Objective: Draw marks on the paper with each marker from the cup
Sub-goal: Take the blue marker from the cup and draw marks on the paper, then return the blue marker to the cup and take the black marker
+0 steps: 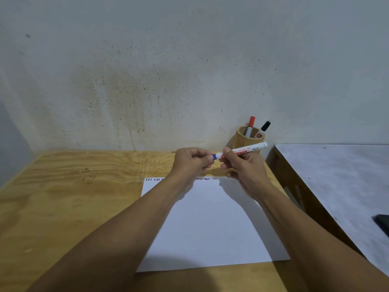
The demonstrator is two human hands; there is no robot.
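Note:
Both hands hold one white marker (248,149) level above the paper's far edge. My right hand (242,165) grips its barrel. My left hand (192,161) pinches its blue cap (214,156), which sits on the marker's left end. The white paper (210,224) lies on the wooden table, with a row of short dark, blue and red marks (154,179) along its far edge, partly hidden by my arms. A round wooden cup (242,141) stands by the wall behind my right hand. It holds a red-capped marker (250,125) and a black-capped marker (264,127).
The plywood table (73,197) reaches the stained wall at the back. A second table with a pale grey top (336,175) stands to the right across a narrow gap. A dark object (382,224) lies at its right edge.

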